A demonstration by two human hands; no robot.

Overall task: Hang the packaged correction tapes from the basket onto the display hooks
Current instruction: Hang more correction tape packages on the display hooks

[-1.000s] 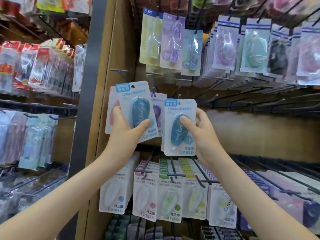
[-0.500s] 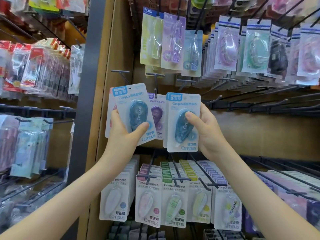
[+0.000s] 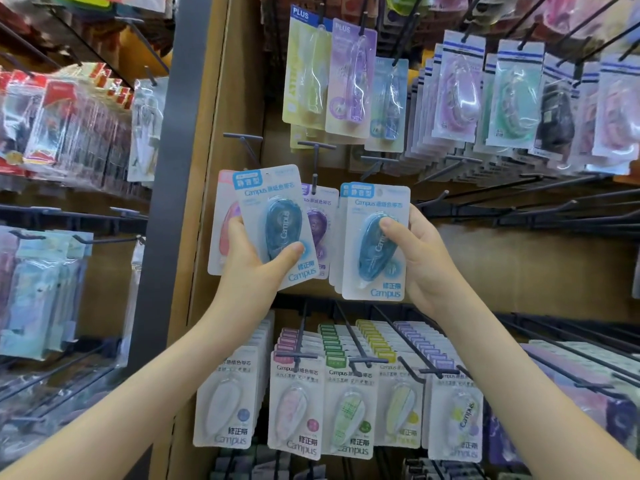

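Observation:
My left hand [image 3: 254, 271] grips a blue Campus correction tape pack [image 3: 273, 220], tilted, thumb across its blister. It is held in front of a pink pack [image 3: 221, 223] and beside a purple pack [image 3: 317, 223] that hang on the middle row. My right hand [image 3: 420, 258] holds a small stack of blue Campus packs [image 3: 375, 244] upright, thumb on the front blister, top edge just below an empty T-ended display hook [image 3: 375, 164]. The basket is out of view.
Long bare black hooks [image 3: 519, 202] jut out on the right of the middle row. Above hang PLUS tapes [image 3: 332, 74]; below, a full row of pastel Campus tapes [image 3: 329, 403]. A grey upright post [image 3: 166, 202] separates another stocked rack at left.
My right hand has lifted its blue packs upward toward the hook row and straightened them. The left hand with its pack stayed almost in place.

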